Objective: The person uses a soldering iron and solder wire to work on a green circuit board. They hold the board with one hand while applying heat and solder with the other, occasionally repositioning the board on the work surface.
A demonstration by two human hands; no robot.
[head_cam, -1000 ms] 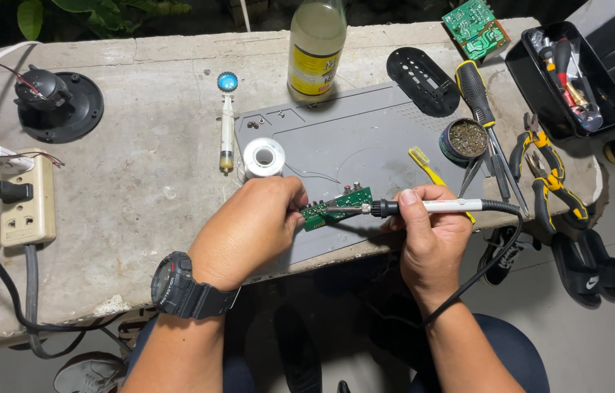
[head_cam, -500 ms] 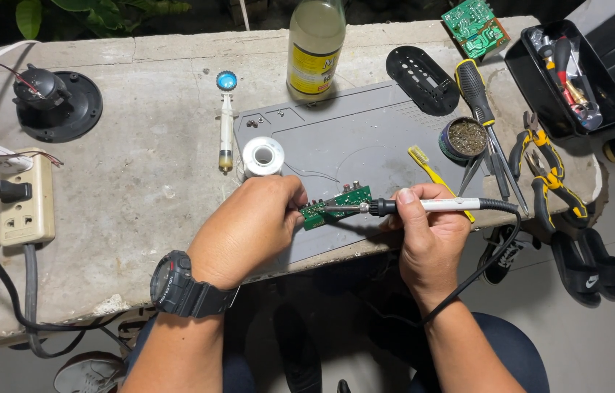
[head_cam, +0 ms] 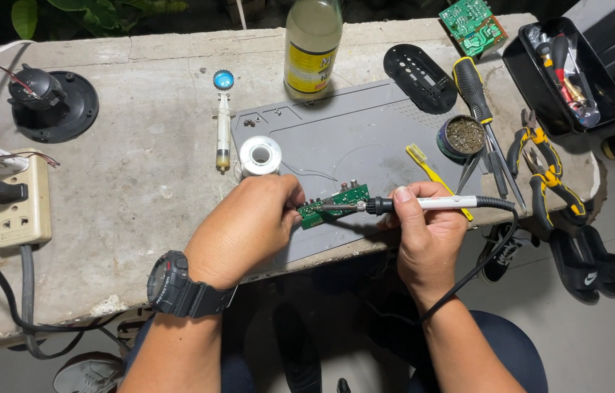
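Head view: on the grey silicone mat (head_cam: 365,145), below the solder spool (head_cam: 260,155), the left hand (head_cam: 245,229) is pinching a green circuit board (head_cam: 335,204); the right hand (head_cam: 427,233) is gripping a soldering iron (head_cam: 424,204), tip touching the board.

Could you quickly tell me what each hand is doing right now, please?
Left hand: closed on the green circuit board.
Right hand: closed around the soldering iron.
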